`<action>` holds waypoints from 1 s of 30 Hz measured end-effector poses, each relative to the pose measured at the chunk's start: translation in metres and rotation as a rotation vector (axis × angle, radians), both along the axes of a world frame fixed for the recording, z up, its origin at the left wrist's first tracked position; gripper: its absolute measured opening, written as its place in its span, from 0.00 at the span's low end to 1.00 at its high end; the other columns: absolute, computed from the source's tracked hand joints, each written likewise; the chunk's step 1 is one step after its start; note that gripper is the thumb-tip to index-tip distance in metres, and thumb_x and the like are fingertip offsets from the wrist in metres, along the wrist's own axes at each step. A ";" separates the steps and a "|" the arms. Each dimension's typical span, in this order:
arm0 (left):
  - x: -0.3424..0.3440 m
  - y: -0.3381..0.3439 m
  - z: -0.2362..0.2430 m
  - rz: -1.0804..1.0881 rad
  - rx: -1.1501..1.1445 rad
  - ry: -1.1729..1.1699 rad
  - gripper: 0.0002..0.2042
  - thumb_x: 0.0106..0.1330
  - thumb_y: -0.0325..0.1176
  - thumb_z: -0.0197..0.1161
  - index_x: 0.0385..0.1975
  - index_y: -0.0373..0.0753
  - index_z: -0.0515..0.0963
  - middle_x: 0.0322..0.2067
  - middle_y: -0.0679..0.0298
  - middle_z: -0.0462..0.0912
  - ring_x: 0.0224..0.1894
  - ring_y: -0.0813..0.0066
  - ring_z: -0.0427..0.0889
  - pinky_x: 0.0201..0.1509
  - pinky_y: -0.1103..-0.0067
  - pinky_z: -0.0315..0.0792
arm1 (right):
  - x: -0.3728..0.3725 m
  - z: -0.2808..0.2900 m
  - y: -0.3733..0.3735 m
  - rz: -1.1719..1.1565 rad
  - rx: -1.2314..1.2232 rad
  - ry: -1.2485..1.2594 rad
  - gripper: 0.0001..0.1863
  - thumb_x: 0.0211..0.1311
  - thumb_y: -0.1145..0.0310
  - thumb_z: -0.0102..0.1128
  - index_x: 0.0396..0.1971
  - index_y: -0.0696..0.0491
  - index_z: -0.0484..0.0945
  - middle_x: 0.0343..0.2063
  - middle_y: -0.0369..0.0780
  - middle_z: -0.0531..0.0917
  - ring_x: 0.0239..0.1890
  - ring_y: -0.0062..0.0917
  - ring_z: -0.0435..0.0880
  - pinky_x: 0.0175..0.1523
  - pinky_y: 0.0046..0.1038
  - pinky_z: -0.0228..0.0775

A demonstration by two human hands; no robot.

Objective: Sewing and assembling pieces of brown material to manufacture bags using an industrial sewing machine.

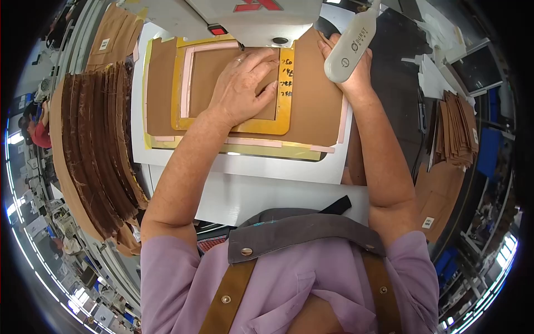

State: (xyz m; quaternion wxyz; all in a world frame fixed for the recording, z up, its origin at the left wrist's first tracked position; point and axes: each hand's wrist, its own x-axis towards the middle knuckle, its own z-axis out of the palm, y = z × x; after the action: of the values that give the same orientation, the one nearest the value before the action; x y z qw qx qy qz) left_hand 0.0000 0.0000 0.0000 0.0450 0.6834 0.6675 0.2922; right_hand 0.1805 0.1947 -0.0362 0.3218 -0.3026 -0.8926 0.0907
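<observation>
Brown leather piece [311, 106] flat under a yellow frame template [278, 127] on the white machine table [245, 167], far edge hidden beneath the grey machine head [250, 19]. Left hand [242, 86] spread flat, fingers apart, pressing the frame's middle; right hand [347, 61] on the piece's right edge, grip largely hidden behind one white handheld device [350, 47]. Two stacks of brown pieces, left stack [92, 150] and right stack [456, 131], too many to count.

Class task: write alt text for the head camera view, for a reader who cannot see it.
A person's left hand presses flat on brown material inside a yellow frame template under a sewing machine head. The right hand rests at the template's right edge beside a white handheld device. A stack of brown cut pieces stands at left.
</observation>
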 end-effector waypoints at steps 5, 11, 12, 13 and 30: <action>-0.001 -0.001 0.004 0.016 0.019 0.076 0.14 0.60 0.34 0.67 0.45 0.38 0.82 0.54 0.62 0.81 0.59 0.59 0.78 0.66 0.64 0.70 | 0.000 0.005 0.000 0.030 -0.040 0.078 0.19 0.65 0.58 0.66 0.21 0.55 0.72 0.21 0.44 0.76 0.30 0.41 0.80 0.39 0.41 0.72; -0.003 -0.005 -0.004 -0.013 0.042 0.031 0.15 0.61 0.35 0.68 0.46 0.38 0.82 0.54 0.62 0.82 0.59 0.60 0.79 0.66 0.63 0.70 | 0.000 0.009 -0.003 0.075 -0.082 0.117 0.19 0.65 0.61 0.67 0.20 0.56 0.71 0.21 0.43 0.74 0.27 0.38 0.75 0.38 0.40 0.70; -0.003 -0.006 -0.005 -0.012 0.043 0.029 0.15 0.61 0.35 0.68 0.46 0.38 0.82 0.54 0.62 0.82 0.59 0.60 0.79 0.66 0.63 0.70 | 0.000 0.009 -0.003 0.077 -0.081 0.114 0.19 0.65 0.61 0.67 0.20 0.56 0.71 0.21 0.43 0.74 0.27 0.38 0.75 0.38 0.40 0.70; -0.003 -0.006 -0.004 -0.020 0.012 0.025 0.16 0.62 0.35 0.67 0.48 0.39 0.82 0.57 0.62 0.81 0.62 0.60 0.77 0.67 0.63 0.68 | 0.000 0.009 -0.002 0.073 -0.044 0.108 0.20 0.64 0.61 0.68 0.20 0.56 0.71 0.20 0.42 0.74 0.26 0.37 0.74 0.37 0.39 0.69; -0.004 0.011 -0.005 0.130 -0.050 0.141 0.22 0.65 0.36 0.63 0.60 0.47 0.78 0.52 0.61 0.79 0.53 0.59 0.77 0.60 0.61 0.66 | 0.009 0.002 0.000 0.014 -0.222 0.197 0.18 0.61 0.61 0.73 0.45 0.56 0.82 0.35 0.45 0.87 0.39 0.35 0.88 0.48 0.34 0.78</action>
State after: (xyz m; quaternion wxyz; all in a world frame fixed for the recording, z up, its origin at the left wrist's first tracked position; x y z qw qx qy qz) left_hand -0.0035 0.0106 -0.0051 -0.0042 0.6562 0.7191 0.2288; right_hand 0.1895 0.1948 -0.0344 0.3719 -0.3194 -0.8433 0.2203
